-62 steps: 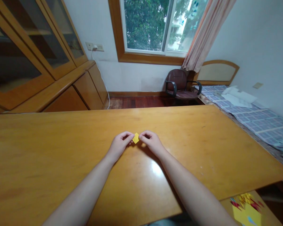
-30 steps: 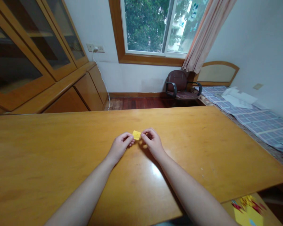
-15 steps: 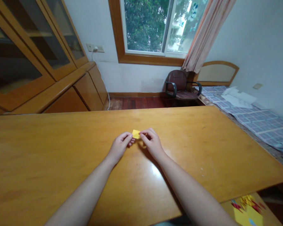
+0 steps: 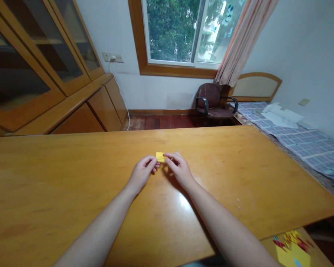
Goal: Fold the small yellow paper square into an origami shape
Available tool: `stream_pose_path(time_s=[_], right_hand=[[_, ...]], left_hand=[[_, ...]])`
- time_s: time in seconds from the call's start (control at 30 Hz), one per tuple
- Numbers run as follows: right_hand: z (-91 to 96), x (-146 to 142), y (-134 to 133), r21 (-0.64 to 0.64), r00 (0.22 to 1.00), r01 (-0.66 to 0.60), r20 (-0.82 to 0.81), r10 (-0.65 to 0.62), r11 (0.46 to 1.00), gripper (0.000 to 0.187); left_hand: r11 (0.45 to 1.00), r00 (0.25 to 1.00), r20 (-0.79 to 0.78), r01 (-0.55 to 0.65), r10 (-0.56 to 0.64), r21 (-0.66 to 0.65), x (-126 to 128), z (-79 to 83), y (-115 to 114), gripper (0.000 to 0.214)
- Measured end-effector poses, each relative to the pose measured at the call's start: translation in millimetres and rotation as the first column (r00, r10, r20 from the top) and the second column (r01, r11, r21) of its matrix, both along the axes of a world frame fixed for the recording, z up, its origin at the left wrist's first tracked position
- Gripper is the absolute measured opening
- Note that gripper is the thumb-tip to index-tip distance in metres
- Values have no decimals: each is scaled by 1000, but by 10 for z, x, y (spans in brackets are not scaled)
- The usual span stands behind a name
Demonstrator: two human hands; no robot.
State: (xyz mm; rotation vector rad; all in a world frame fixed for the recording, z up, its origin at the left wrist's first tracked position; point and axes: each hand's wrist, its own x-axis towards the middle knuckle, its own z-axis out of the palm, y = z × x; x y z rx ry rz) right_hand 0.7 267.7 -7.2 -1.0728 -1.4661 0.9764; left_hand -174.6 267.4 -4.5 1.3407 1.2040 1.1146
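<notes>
A small folded piece of yellow paper [image 4: 160, 157] is held up over the wooden table [image 4: 72, 193], with crease lines on its face. My left hand [image 4: 144, 168] pinches its left edge between thumb and fingers. At the paper's right edge is my right hand [image 4: 179, 167], its index finger and thumb closed on the side. The fingertips hide parts of both edges. Under the right hand a shadow falls on the tabletop.
At the lower right, a lower surface holds yellow paper sheets [image 4: 293, 255] and several small yellow and red folded pieces [image 4: 292, 237]. Beyond the table stand an armchair [image 4: 208, 98], a bed with a plaid cover [image 4: 303, 137] and a glass-fronted cabinet [image 4: 52, 89].
The yellow paper has turned slightly between my fingers, and my right index finger has shifted a little up and left along its edge. My left hand stays nearly still.
</notes>
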Motion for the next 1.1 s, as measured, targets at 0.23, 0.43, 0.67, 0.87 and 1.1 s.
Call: stream_pose_path(time_s=[0.23,0.43,0.67,0.87,1.1], right_hand=[[-34,-1,14,-31,998,-30,-65,28,999,24],[-38,10,20,-57,991,-54,-126,46,997,23],[-42,12,28,-75,992,-79,-103,71,994,18],[-75,-10,38,-52,999,-40,-15,39,998,18],[-58,-13,46,-17,999,36,35,-36,999,18]], left_hand=[[997,997,-77,8,-2,78,-10,-10,6,30],[991,993,-121,25,-9,131,-25,-27,14,28],[995,992,-122,24,-11,101,-25,-28,11,29],[994,991,-135,15,0,105,-19,9,-8,30],[998,996,-86,-11,16,63,-17,-29,8,33]])
